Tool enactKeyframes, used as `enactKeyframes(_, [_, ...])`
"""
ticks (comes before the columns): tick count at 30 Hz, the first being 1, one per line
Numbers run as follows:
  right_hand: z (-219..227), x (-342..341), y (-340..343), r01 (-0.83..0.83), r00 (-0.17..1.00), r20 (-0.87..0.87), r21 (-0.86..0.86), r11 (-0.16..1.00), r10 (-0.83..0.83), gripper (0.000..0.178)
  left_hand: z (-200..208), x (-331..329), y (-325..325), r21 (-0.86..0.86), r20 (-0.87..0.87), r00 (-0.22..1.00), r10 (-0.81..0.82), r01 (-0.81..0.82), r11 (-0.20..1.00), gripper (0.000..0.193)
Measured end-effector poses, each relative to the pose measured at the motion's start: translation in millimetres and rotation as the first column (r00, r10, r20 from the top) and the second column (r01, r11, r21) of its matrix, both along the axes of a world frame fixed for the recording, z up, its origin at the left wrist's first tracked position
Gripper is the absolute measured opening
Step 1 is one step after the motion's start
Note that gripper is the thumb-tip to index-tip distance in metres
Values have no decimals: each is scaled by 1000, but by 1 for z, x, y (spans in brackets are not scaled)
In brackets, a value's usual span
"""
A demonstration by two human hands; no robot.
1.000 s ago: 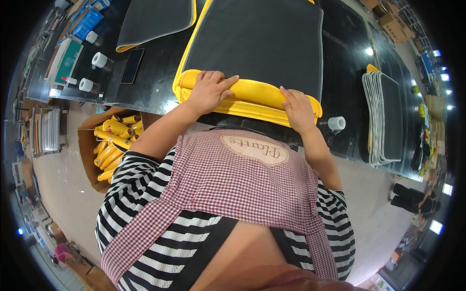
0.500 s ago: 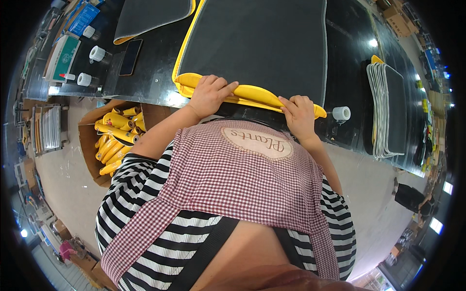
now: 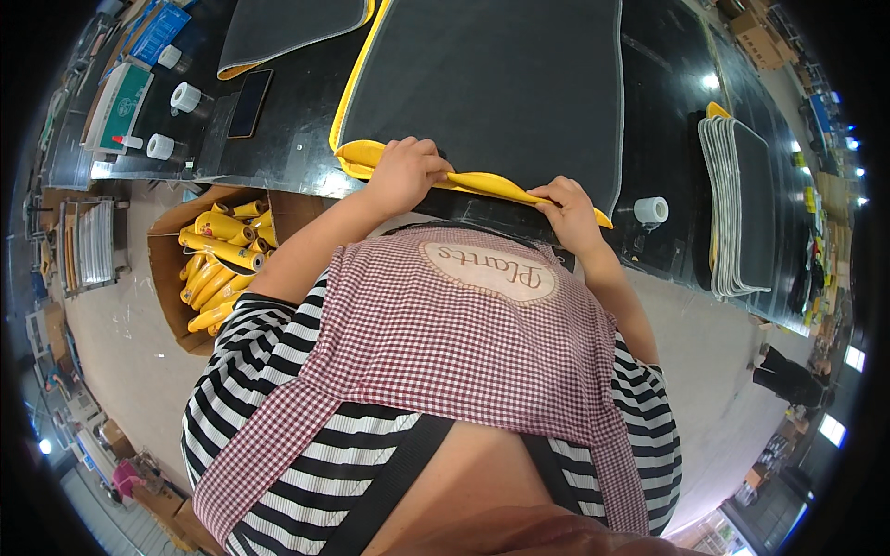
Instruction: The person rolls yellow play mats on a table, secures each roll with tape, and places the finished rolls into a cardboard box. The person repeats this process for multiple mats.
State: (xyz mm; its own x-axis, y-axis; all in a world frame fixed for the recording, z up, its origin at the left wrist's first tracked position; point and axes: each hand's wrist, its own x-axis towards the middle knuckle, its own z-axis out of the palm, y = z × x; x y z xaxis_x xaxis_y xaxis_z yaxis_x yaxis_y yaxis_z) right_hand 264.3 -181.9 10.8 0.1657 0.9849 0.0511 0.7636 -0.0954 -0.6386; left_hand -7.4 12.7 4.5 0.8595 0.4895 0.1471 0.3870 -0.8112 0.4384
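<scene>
A large mat (image 3: pixel 491 93), dark grey on its upper face and yellow underneath, lies on the black table before me. Its near edge is turned up into a narrow yellow fold (image 3: pixel 491 183). Toward the left end of that fold, my left hand (image 3: pixel 402 176) is closed on it, fingers curled over the mat. My right hand (image 3: pixel 567 213) pinches the same fold near its right end, thumb and fingers together. Both hands partly hide the folded edge.
To the left, a cardboard box (image 3: pixel 165 278) holds several yellow rolls (image 3: pixel 218 264). White tape rolls (image 3: pixel 159 146) and a phone (image 3: pixel 250 104) rest on the table's left. Another tape roll (image 3: pixel 651 211) and a stack of mats (image 3: pixel 732 204) are at right; a second mat (image 3: pixel 287 32) lies far left.
The yellow fold has become narrower, and its near edge has shifted away from me, baring more black table. The left fingers have curled further over; the right hand has moved slightly.
</scene>
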Motion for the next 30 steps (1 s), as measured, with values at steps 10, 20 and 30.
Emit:
enactKeyframes(10, [13, 9, 24, 153, 983, -42, -370, 916, -181, 17, 32, 16, 16, -382, -280, 943, 178, -279, 881, 20])
enactKeyframes(20, [9, -15, 14, 342, 922, 203, -33, 939, -329, 22, 0, 3, 1, 124, 60, 965, 254, -260, 958, 31])
enactKeyframes(30, [-14, -11, -12, 0, 829, 540, 262, 965, -147, 16, -15, -2, 21, 145, 59, 982, 180, -186, 972, 46])
